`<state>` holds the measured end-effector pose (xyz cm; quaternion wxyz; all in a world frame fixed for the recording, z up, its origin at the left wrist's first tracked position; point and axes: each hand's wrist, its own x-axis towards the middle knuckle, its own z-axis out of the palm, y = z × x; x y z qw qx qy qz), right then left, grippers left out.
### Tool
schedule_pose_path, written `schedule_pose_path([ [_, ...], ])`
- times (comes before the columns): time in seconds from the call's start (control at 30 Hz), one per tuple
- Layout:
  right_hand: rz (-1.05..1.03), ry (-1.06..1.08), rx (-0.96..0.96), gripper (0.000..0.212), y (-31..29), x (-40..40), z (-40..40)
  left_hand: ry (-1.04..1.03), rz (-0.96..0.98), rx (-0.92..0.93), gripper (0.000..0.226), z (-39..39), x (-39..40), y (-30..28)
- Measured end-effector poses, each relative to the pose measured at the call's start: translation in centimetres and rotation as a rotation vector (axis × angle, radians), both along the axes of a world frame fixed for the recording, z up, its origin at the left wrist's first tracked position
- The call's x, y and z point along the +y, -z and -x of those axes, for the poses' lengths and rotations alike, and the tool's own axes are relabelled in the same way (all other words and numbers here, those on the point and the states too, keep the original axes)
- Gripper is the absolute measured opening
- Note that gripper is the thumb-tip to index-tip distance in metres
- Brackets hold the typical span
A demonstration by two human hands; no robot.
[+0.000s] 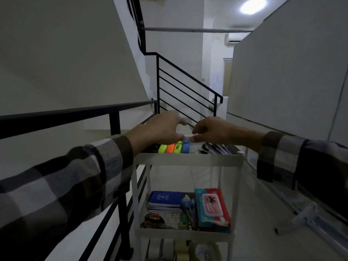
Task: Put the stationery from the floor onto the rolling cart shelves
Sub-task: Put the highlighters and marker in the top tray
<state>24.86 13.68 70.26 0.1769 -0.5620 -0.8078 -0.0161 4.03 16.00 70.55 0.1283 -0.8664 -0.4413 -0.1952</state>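
Standing beside a black railing [56, 117], a white cart [188, 161] is seen with three shelves, the lowest only partly in view. On the top shelf four highlighters [174, 147] are counted, lying side by side with their long axes running near to far: yellow at the left, then orange, green and blue. To their right a row of dark pens [216, 148] is laid, angled from near left to far right; their number cannot be told. Between the two groups a small clear item is glimpsed, too blurred to name.

Both hands are held over the far part of the top shelf, almost touching each other. The left hand [165, 127] is curved, thumb and fingers apart, and nothing is seen in it. The right hand [212, 130] has its fingertips brought together; whether something is pinched cannot be told.

On the middle shelf one stack of blue notebooks [165, 200], one wipes pack [211, 208], some pens and scissors [153, 219] are laid.
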Motion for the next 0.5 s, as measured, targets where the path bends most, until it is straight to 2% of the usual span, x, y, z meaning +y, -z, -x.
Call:
schedule_pose_path([
  [0.1,-0.047,-0.021,-0.076,0.027,-0.3,-1.9,-1.1,0.022,-0.054,-0.077,0.058,0.0,-1.8,1.7],
  [0.2,-0.072,-0.02,-0.14,0.029,-0.1,-4.1,-1.5,0.056,-0.048,-0.198,0.053,0.2,-3.6,2.9],
  [0.37,-0.34,-0.072,-0.048,0.03,2.4,-7.9,-1.2,0.216,-0.274,-0.424,0.047,0.2,-8.3,6.6],
  [0.5,-0.481,-0.207,0.041,0.023,7.1,-11.1,-0.7,0.364,-0.401,-0.463,0.041,-0.4,-11.5,11.9],
])
